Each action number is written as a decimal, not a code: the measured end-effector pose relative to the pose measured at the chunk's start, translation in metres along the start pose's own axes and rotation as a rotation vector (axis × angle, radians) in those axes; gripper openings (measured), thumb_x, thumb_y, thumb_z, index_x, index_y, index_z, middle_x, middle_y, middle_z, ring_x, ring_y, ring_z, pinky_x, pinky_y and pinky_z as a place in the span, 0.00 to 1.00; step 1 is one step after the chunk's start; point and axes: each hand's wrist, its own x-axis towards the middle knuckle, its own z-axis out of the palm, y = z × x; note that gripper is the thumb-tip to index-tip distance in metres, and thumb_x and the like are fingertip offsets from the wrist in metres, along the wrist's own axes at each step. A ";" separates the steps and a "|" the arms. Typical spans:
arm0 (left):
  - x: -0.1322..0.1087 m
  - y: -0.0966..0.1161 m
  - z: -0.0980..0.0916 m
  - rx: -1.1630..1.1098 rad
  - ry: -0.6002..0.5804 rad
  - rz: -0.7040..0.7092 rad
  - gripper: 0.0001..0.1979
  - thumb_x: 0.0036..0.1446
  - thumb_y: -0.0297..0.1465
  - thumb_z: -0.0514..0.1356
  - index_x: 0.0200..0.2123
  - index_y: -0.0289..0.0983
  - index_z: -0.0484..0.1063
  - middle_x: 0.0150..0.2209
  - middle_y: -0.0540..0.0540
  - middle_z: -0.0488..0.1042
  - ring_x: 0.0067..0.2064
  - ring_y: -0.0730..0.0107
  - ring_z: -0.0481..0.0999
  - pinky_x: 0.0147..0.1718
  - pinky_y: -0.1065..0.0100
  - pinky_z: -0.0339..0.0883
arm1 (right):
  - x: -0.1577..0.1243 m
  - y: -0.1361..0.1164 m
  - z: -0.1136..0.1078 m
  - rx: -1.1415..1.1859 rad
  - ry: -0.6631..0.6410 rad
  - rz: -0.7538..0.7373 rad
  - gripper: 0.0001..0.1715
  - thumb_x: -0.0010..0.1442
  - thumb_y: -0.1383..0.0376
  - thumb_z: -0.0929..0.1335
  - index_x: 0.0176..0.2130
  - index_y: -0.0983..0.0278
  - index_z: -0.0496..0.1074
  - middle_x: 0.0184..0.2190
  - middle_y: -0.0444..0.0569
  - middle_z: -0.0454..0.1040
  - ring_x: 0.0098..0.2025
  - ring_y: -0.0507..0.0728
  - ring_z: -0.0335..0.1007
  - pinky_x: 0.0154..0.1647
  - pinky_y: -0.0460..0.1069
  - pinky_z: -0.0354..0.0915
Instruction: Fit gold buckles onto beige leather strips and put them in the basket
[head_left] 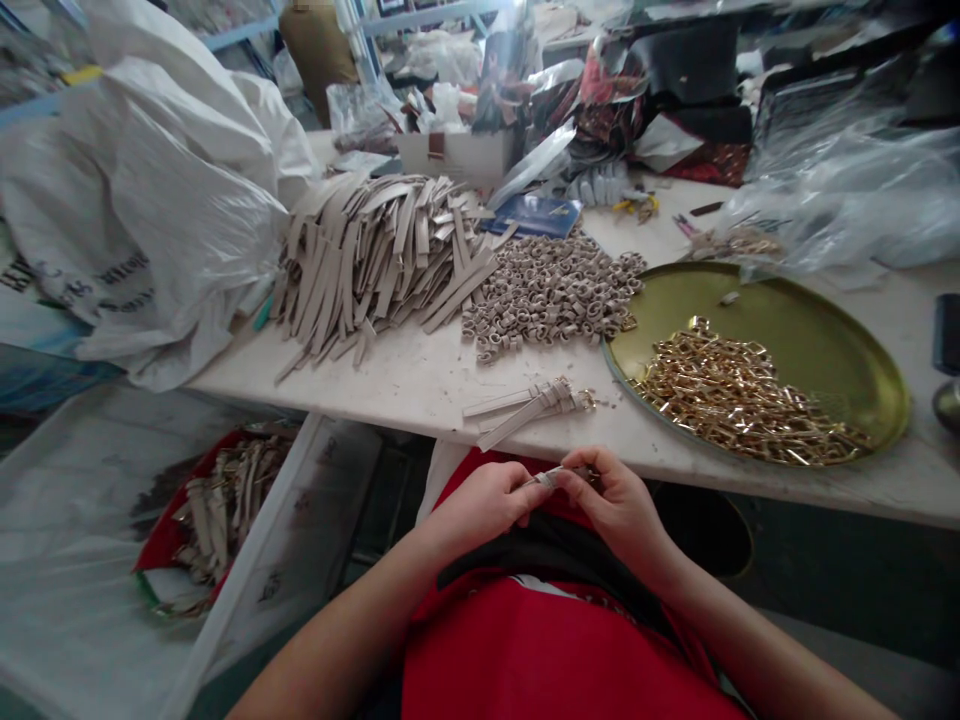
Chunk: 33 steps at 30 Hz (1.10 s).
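Just off the table's front edge, above my lap, my left hand (499,495) and my right hand (604,490) meet with fingers pinched on one beige strap (550,478). Much of that strap is hidden by the fingers. Some gold metal shows at my right fingertips, probably a buckle. A few finished-looking beige straps with buckles (529,405) lie on the table right in front of my hands. Behind them spreads a heap of small beige loops (551,290). Gold buckles (739,395) are piled in a round gold tray (840,340) to the right.
A big pile of loose beige strips (382,250) covers the table's left side, beside a large white sack (172,180). At lower left, a red-rimmed container (161,545) holds several buckled straps. Clear plastic bags (847,190) and a blue packet (534,215) lie farther back.
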 end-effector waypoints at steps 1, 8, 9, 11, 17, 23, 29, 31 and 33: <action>-0.002 0.000 0.000 0.034 0.016 0.018 0.22 0.55 0.47 0.50 0.26 0.33 0.69 0.22 0.50 0.69 0.23 0.75 0.65 0.21 0.73 0.53 | -0.002 0.000 0.000 -0.032 0.004 -0.029 0.14 0.54 0.55 0.67 0.31 0.63 0.67 0.22 0.42 0.67 0.23 0.51 0.61 0.24 0.46 0.59; -0.016 0.004 0.006 0.060 0.044 0.075 0.22 0.57 0.46 0.50 0.31 0.33 0.73 0.27 0.48 0.72 0.28 0.72 0.67 0.24 0.73 0.53 | -0.014 -0.006 -0.003 0.170 -0.183 0.094 0.19 0.51 0.51 0.68 0.32 0.63 0.65 0.17 0.38 0.64 0.19 0.49 0.59 0.20 0.45 0.56; -0.018 0.005 0.006 0.110 0.044 0.080 0.22 0.57 0.45 0.49 0.30 0.33 0.72 0.26 0.49 0.72 0.28 0.72 0.67 0.23 0.73 0.52 | -0.015 -0.006 -0.003 0.186 -0.193 0.106 0.19 0.51 0.50 0.69 0.32 0.63 0.65 0.16 0.38 0.63 0.19 0.49 0.59 0.20 0.45 0.56; -0.023 0.007 0.006 0.215 0.043 0.088 0.22 0.57 0.45 0.49 0.28 0.34 0.71 0.24 0.49 0.71 0.26 0.72 0.67 0.23 0.72 0.51 | -0.018 -0.005 -0.001 0.193 -0.182 0.104 0.20 0.51 0.50 0.69 0.32 0.63 0.65 0.17 0.39 0.64 0.20 0.49 0.59 0.21 0.45 0.56; -0.028 0.011 0.010 0.285 -0.010 0.132 0.18 0.61 0.39 0.46 0.28 0.35 0.68 0.24 0.48 0.72 0.25 0.72 0.67 0.24 0.72 0.53 | -0.023 0.000 -0.002 0.009 -0.198 -0.042 0.10 0.57 0.57 0.66 0.33 0.62 0.67 0.21 0.41 0.66 0.23 0.50 0.61 0.24 0.45 0.59; -0.025 0.011 0.012 0.347 0.014 0.177 0.18 0.60 0.39 0.47 0.30 0.34 0.71 0.28 0.46 0.74 0.30 0.69 0.69 0.26 0.72 0.54 | -0.024 -0.002 -0.006 -0.264 -0.160 -0.243 0.05 0.58 0.62 0.64 0.32 0.61 0.67 0.27 0.45 0.70 0.30 0.54 0.66 0.31 0.47 0.62; -0.020 0.011 0.011 0.358 0.050 0.144 0.17 0.60 0.36 0.46 0.30 0.34 0.70 0.29 0.45 0.74 0.30 0.68 0.70 0.27 0.71 0.55 | -0.016 0.000 -0.003 -0.246 -0.162 -0.201 0.04 0.58 0.63 0.64 0.33 0.61 0.66 0.27 0.44 0.71 0.28 0.53 0.66 0.29 0.47 0.62; -0.019 0.011 0.009 0.309 0.030 0.140 0.19 0.60 0.38 0.46 0.29 0.34 0.71 0.28 0.46 0.73 0.30 0.69 0.69 0.26 0.72 0.55 | -0.014 0.002 -0.004 -0.194 -0.196 -0.172 0.05 0.58 0.62 0.64 0.32 0.61 0.66 0.25 0.44 0.70 0.27 0.53 0.65 0.27 0.46 0.62; -0.018 0.012 0.008 0.277 0.018 0.138 0.21 0.60 0.40 0.46 0.29 0.34 0.71 0.27 0.46 0.73 0.29 0.69 0.69 0.25 0.72 0.55 | -0.013 0.003 -0.005 -0.158 -0.215 -0.162 0.05 0.58 0.62 0.64 0.32 0.61 0.65 0.25 0.43 0.70 0.26 0.52 0.65 0.25 0.46 0.61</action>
